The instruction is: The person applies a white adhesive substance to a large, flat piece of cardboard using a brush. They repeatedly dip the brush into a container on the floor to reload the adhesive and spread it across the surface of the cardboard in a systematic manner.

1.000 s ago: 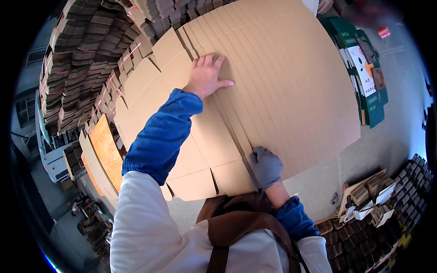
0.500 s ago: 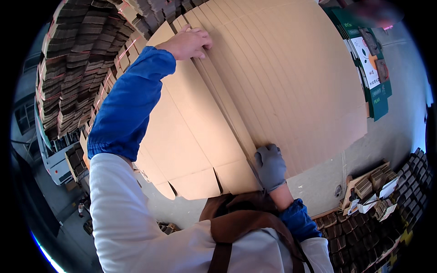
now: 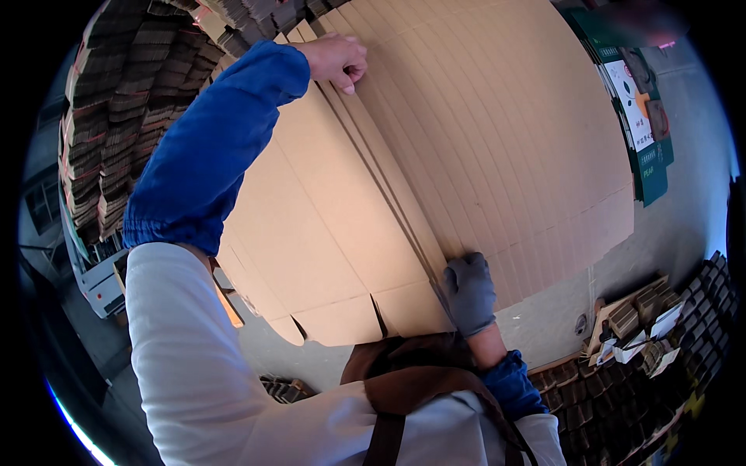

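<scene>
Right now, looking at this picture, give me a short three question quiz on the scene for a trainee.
1. True or false: the right hand wears a grey glove.
2. Where does the bare left hand grip the stack of flat cardboard sheets? A: far edge. B: near edge.
3. Fill in: the left forearm wears a ____ sleeve cover.

Key: 1 true; 2 A; 3 blue.
</scene>
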Motion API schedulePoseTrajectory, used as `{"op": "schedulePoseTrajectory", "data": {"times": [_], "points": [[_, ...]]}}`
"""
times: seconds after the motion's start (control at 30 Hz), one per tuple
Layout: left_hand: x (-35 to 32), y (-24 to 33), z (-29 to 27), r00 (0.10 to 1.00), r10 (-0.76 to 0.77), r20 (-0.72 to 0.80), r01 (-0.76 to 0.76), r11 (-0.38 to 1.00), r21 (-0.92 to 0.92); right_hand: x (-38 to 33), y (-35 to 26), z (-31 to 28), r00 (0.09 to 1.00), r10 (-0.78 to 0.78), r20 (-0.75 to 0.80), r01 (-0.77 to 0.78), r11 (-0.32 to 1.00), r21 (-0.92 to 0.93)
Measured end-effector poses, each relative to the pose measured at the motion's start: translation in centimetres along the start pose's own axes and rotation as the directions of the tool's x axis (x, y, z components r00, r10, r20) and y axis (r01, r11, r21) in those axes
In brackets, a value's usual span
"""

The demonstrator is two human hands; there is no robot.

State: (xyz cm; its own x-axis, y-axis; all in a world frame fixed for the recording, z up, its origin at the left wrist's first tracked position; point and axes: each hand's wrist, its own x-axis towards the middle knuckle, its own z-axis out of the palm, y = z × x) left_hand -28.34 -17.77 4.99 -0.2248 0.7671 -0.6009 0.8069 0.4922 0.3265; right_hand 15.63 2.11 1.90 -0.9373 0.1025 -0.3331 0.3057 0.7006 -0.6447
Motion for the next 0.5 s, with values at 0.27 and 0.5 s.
{"op": "schedulePoseTrajectory", "data": {"times": [0.27, 0.5], "points": [[0.1, -0.4, 1.5, 0.996, -0.025, -0.086, 0.027, 0.999, 0.018, 0.1, 0.1, 0.0, 1.0, 0.02, 0.015, -0.021, 1.0, 0.014], [0.3, -0.2, 1.8, 0.991, -0.043, -0.13, 0.042, 0.999, -0.01, 0.3, 0.0, 0.0, 1.0, 0.013, 0.021, -0.013, 1.0, 0.023]]}}
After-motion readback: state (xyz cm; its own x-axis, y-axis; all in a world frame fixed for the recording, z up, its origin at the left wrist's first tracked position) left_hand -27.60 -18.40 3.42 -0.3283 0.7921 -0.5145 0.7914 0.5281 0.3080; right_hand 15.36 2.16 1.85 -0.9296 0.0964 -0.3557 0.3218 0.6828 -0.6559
